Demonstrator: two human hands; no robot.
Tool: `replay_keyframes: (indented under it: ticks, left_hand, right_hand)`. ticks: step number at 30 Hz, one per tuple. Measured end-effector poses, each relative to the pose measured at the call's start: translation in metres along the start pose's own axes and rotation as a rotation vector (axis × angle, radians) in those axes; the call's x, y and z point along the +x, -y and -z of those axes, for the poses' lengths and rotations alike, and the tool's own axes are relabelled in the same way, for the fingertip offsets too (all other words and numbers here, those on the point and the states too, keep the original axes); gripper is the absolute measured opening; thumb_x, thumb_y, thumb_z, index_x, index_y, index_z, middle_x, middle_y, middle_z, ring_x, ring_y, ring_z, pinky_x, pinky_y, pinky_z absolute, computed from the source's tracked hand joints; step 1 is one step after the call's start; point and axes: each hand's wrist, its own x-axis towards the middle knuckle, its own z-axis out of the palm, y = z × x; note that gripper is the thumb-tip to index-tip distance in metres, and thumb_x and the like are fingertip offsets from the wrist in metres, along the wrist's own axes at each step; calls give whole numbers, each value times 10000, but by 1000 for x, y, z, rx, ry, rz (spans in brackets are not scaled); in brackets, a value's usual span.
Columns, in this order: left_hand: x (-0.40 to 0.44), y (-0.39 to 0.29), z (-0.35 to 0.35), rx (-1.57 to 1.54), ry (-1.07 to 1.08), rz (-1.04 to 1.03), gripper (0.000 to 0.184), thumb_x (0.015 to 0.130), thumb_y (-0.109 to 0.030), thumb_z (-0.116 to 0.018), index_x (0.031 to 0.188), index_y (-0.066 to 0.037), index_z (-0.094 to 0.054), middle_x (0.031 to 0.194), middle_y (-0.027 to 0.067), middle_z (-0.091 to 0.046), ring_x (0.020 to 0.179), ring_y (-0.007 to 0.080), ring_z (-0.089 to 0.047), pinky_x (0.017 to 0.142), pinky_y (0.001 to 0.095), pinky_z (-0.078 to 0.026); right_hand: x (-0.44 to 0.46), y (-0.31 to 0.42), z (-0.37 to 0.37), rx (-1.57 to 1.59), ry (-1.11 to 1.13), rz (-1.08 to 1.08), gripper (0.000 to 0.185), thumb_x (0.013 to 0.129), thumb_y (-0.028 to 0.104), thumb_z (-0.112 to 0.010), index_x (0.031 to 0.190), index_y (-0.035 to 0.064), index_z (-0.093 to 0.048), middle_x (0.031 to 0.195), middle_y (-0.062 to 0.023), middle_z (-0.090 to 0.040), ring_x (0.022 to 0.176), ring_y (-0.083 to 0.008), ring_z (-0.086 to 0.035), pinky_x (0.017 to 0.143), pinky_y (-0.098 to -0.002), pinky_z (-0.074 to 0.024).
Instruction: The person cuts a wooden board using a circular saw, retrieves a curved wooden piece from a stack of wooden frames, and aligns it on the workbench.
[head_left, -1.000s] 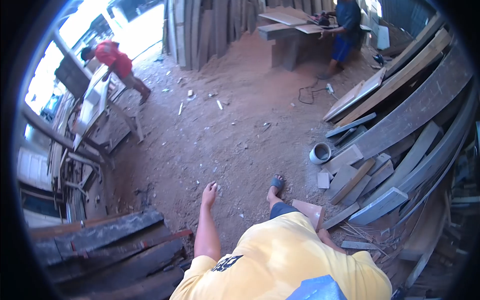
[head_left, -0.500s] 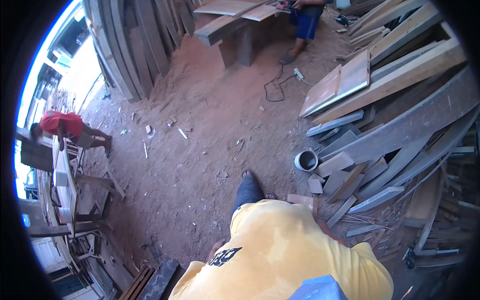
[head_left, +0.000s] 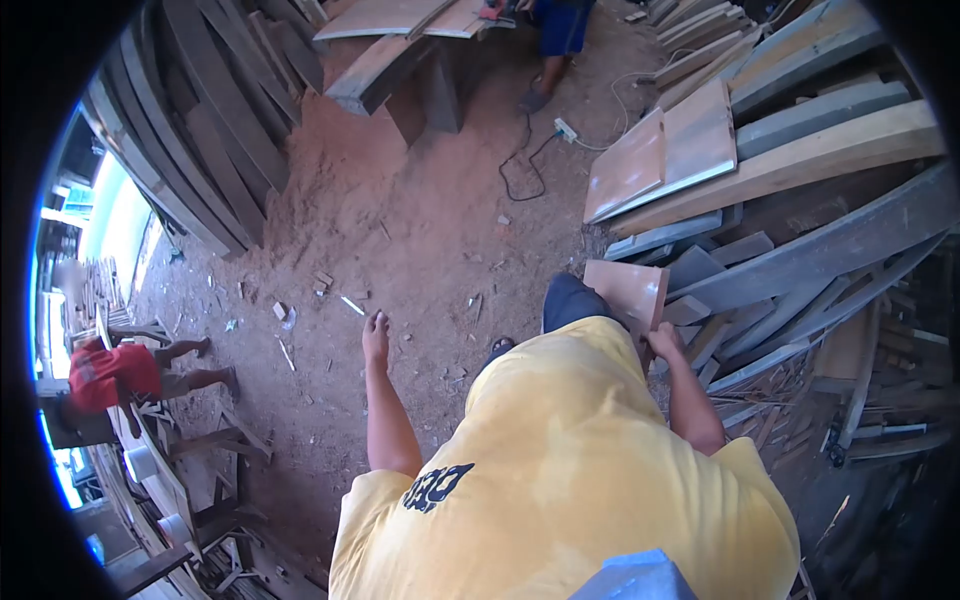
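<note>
My left hand (head_left: 376, 338) hangs out over the dirt floor at the end of a stretched arm, with its fingers loosely apart and nothing visible in it. My right hand (head_left: 664, 343) is closed on the lower edge of a reddish-brown wooden board (head_left: 628, 290). That board is held beside my right leg, near the piled lumber. Part of its lower end is hidden by my yellow shirt.
Stacked planks (head_left: 790, 160) and wood offcuts lie along the right. A person in blue shorts (head_left: 562, 28) stands by a workbench (head_left: 385, 70). At the left a person in red (head_left: 115, 376) bends over a bench. A cable (head_left: 522, 180) lies on the floor.
The view has moved forward and turned right. My left hand, low and partly hidden half a second ago, is out in front again. The board and my right hand show more fully.
</note>
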Motion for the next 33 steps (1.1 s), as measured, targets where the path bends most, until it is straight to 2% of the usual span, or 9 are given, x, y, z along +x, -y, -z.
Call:
replay_keyframes:
  ticks: [1, 3, 5, 9, 12, 14, 25, 30, 33]
  left_hand:
    - [1, -11, -6, 6, -2, 3, 441, 1038, -362, -569, 1342, -48, -628, 1129, 69, -705, 977, 174, -639, 854, 299, -490]
    - [6, -19, -17, -14, 35, 43, 444, 1035, -370, -577, 1336, -50, -633, 1104, 54, -704, 969, 142, -630, 841, 291, -485]
    - [3, -1, -26, 118, 62, 123, 425, 1036, -367, -576, 1310, -51, -649, 1072, 39, -704, 924, 117, -619, 797, 278, -477]
    - [-38, 81, -35, 211, 59, 459, 377, 992, -412, -624, 1113, -61, -687, 850, 32, -690, 617, 122, -560, 509, 290, -415]
    - [-97, 87, -44, 329, 128, 711, 377, 992, -410, -624, 1124, -62, -685, 864, 36, -691, 638, 126, -564, 529, 293, -417]
    - [-117, 68, -54, 366, 162, 778, 377, 992, -409, -624, 1131, -64, -684, 874, 38, -692, 653, 128, -566, 542, 295, -419]
    - [-35, -105, -126, 340, 127, 501, 381, 994, -403, -624, 1171, -70, -676, 927, 49, -697, 732, 141, -578, 614, 306, -428]
    - [-14, -150, -138, 390, 126, 461, 384, 995, -400, -624, 1189, -73, -673, 952, 55, -700, 768, 147, -584, 647, 311, -432]
    - [-10, -164, -136, 436, 142, 472, 386, 995, -399, -624, 1200, -75, -671, 966, 58, -701, 790, 151, -587, 667, 314, -435]
  right_hand:
    - [12, 15, 5, 1, 7, -1, 425, 752, 368, -742, 1001, 25, -774, 1023, -227, -746, 1001, -374, -724, 873, -466, -552]
    - [39, 41, 17, 4, -173, 51, 397, 756, 369, -739, 989, 51, -782, 1025, -220, -749, 1001, -378, -722, 882, -466, -546]
    - [73, 70, 35, 22, -184, 60, 405, 759, 369, -736, 1001, 47, -779, 1046, -223, -746, 1019, -381, -716, 896, -474, -542]
    - [141, 137, 82, 45, -180, 39, 445, 767, 370, -725, 1043, 23, -765, 1131, -240, -725, 1091, -403, -689, 941, -491, -533]
    - [188, 178, 116, 67, -119, 33, 466, 770, 373, -723, 1070, 18, -761, 1159, -249, -715, 1111, -413, -680, 949, -489, -536]
    - [223, 200, 134, 71, -140, 30, 479, 769, 373, -722, 1079, 10, -757, 1158, -256, -713, 1116, -413, -679, 946, -487, -541]
    - [362, 276, 217, 33, -53, 61, 475, 799, 352, -674, 1130, 18, -738, 1217, -239, -701, 1153, -408, -669, 991, -489, -533]
    - [399, 305, 254, -17, -6, 74, 498, 821, 374, -654, 1171, 27, -727, 1244, -238, -691, 1174, -388, -666, 1004, -478, -522]
    - [422, 311, 259, 14, -19, 39, 474, 830, 332, -647, 1198, 42, -723, 1259, -228, -688, 1187, -406, -655, 1011, -489, -526]
